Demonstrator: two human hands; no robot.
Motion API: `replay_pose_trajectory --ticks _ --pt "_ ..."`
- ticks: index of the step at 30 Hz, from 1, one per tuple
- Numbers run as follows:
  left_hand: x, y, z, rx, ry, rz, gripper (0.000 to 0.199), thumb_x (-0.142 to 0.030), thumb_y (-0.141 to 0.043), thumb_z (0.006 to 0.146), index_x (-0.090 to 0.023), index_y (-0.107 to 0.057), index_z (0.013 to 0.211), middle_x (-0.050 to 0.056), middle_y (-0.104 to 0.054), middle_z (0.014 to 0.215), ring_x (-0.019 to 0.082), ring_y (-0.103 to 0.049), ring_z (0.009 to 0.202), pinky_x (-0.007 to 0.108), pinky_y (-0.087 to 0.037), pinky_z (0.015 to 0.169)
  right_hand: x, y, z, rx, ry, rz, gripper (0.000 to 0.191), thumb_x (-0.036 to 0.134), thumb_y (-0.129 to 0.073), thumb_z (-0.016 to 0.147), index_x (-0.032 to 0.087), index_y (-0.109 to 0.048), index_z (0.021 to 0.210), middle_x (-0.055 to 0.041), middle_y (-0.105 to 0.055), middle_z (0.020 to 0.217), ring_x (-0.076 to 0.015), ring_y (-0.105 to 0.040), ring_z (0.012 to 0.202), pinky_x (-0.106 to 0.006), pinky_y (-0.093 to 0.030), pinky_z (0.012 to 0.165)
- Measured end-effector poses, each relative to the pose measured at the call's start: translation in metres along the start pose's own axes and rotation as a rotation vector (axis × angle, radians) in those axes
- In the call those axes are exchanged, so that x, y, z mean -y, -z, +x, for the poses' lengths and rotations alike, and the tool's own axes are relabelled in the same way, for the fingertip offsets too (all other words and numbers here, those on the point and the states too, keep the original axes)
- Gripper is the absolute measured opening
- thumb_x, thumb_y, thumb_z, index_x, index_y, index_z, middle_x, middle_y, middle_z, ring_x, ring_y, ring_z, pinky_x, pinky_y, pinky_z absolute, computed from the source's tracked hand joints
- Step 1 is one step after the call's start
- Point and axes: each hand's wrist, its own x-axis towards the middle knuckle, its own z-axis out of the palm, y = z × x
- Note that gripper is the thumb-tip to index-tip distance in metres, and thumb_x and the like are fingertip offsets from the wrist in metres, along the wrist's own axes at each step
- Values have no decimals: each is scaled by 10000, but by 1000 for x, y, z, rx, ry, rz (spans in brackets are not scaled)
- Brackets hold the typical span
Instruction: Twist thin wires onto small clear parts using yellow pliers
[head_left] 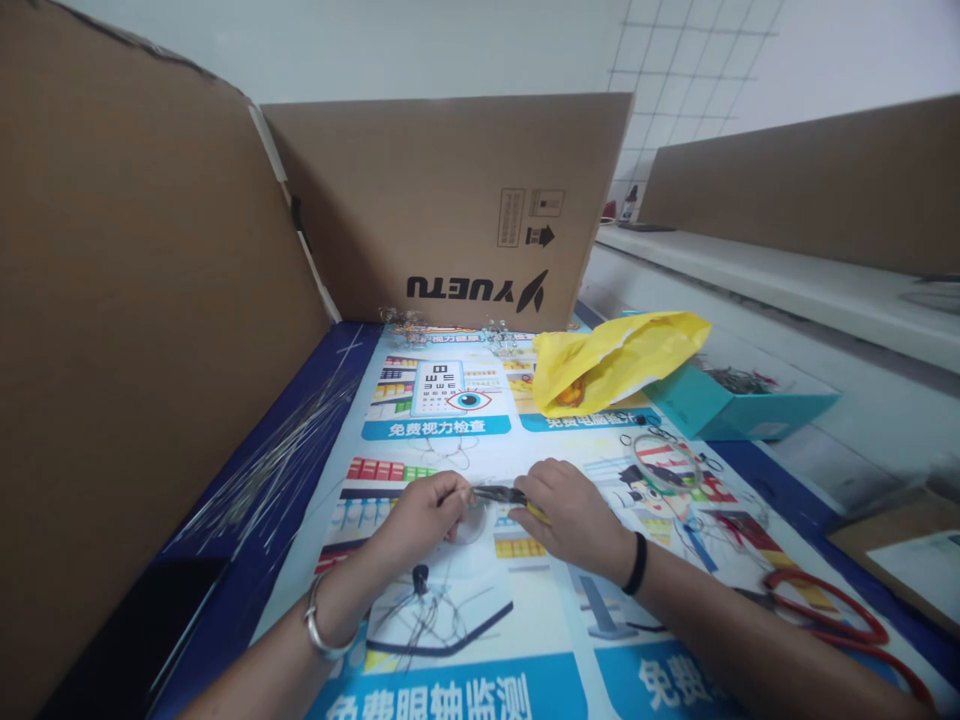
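My right hand is closed around a pair of pliers with yellow-covered handles, the jaws pointing left. At the jaw tips, my left hand pinches a thin wire that seems to curve into a loop below the fingers; its details are faint. Below the hands, a bunch of thin wires with a black piece at its top lies on the printed sheet. Right of my right hand is a clear round coil, with small black rings near it.
Long straight wires lie along the left by a cardboard wall. A yellow bag leans on a teal box holding wire pieces. Red-handled scissors lie at right. A dark flat device is lower left.
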Motion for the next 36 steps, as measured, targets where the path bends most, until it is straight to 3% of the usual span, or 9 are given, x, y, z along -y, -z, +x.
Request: replay_pose_trajectory --ticks 12,19,23,28,36 --pt "-5 -4 -1 -17 100 -145 158 -258 -485 743 -172 -489 610 -45 -474 500 70 -420 405 180 -347 429 3 -2 0 -31 -9 -57 222 387 -490 852 180 -567 833 -49 -546 768 -187 -483 753 -298 -336 667" --pt "-2 -4 5 -272 231 -216 118 -277 -507 713 -170 -532 671 -39 -500 536 77 -455 384 171 -319 369 3 -7 -1 -123 -123 211 182 347 -502 845 188 -537 925 -48 -549 827 -182 -505 796 -306 -403 704" --pt "-3 -10 2 -344 203 -293 152 -319 -518 726 -170 -545 704 -36 -517 559 82 -466 415 179 -340 401 23 -9 3 -253 -225 328 272 364 -616 764 194 -493 938 -54 -543 858 -201 -498 816 -329 -431 705" --pt "-6 -27 -7 -380 92 -318 176 -279 -507 743 -168 -510 606 -34 -515 539 95 -469 480 194 -371 474 47 -9 10 -331 -124 308 470 439 -697 660 166 -476 971 -80 -527 881 -225 -480 832 -357 -437 699" --pt "-4 -36 -10 -372 96 -367 148 -239 -516 728 -166 -512 599 -30 -528 539 107 -476 505 207 -377 501 49 -11 9 -336 -102 285 335 352 -617 724 165 -480 967 -84 -517 873 -221 -475 828 -355 -434 692"
